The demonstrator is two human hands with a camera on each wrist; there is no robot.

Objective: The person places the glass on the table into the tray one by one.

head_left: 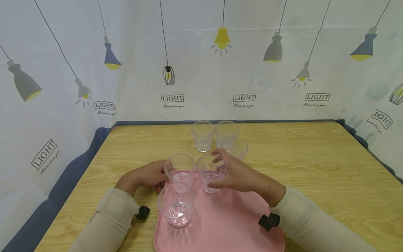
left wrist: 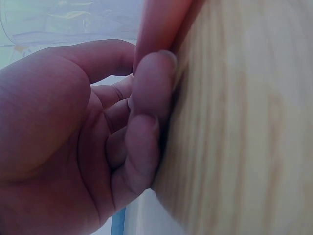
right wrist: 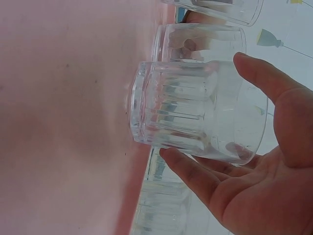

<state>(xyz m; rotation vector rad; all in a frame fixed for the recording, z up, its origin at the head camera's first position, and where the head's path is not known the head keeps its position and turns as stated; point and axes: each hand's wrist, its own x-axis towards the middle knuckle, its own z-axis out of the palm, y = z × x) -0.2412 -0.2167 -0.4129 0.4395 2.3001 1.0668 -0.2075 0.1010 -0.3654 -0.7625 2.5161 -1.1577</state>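
My right hand (head_left: 237,171) curves round a clear cup (right wrist: 190,107) that stands upright at the far edge of the pink tray (head_left: 233,220). Its thumb lies on one side of the cup and its fingers on the other. At the tray's far left corner, my left hand (head_left: 151,176) grips the tray's edge, thumb against the pink rim (left wrist: 159,29) and fingers curled low by the wooden table. Two more clear cups stand on the tray's left side, a near one (head_left: 176,206) and a far one (head_left: 179,169) close to the left hand.
Beyond the tray, two clear cups, a left one (head_left: 203,136) and a right one (head_left: 225,129), stand side by side on the wooden table (head_left: 315,168). A third cup (head_left: 241,148) is partly hidden behind my right hand. A white lamp-printed curtain (head_left: 201,77) surrounds the table.
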